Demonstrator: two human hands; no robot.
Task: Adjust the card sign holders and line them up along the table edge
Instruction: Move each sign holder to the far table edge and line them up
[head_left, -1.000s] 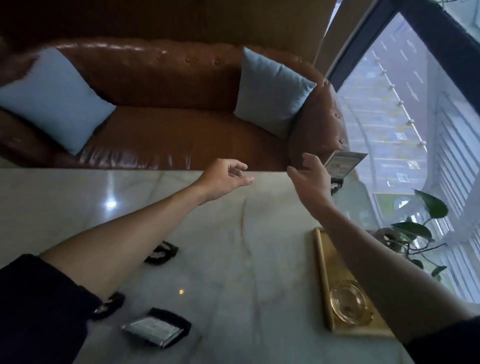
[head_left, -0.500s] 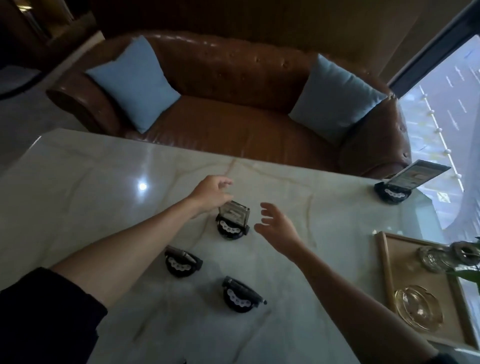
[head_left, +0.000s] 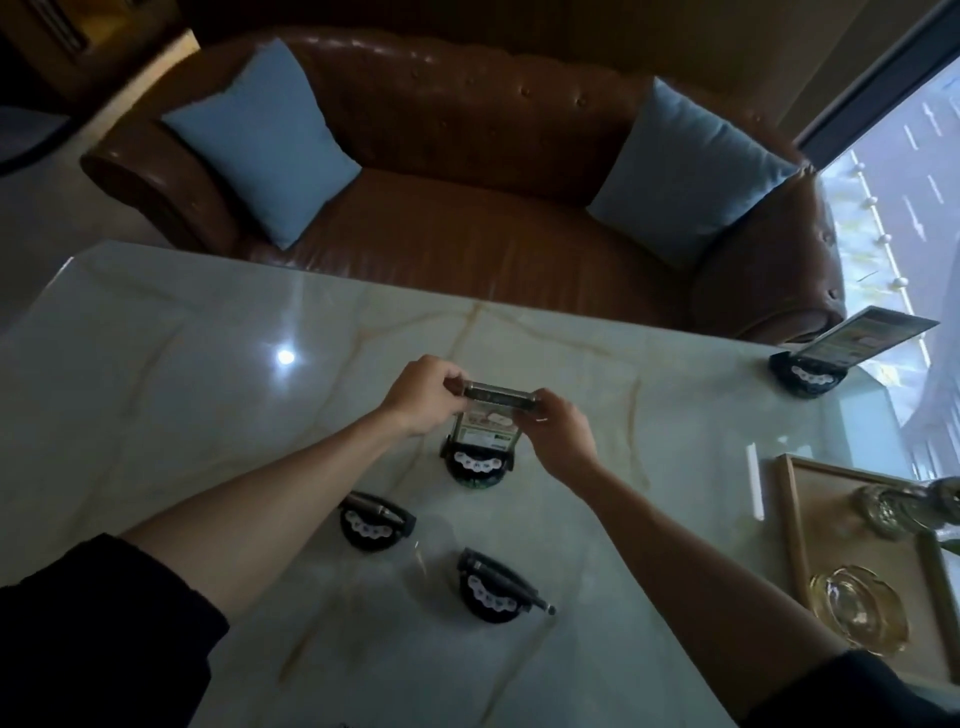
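Note:
Several black round-based card sign holders stand on a pale marble table (head_left: 156, 395). The middle holder (head_left: 480, 457) carries an upright card; my left hand (head_left: 421, 397) pinches the card's top left corner and my right hand (head_left: 558, 434) pinches its top right corner. Two more holders sit nearer to me with their cards folded flat, one at the left (head_left: 371, 525) and one at the centre (head_left: 493, 590). A fourth holder (head_left: 805, 371) with a tilted card stands at the table's far right corner.
A gold tray (head_left: 795, 525) with a glass ashtray (head_left: 860, 613) and other glassware lies at the right edge. Behind the table is a brown leather sofa (head_left: 467, 234) with two blue cushions. A window fills the right side.
My right hand let go of the far right corner holder and came back to the centre. Both hands have closed on the top of the middle holder's card. The view swung left.

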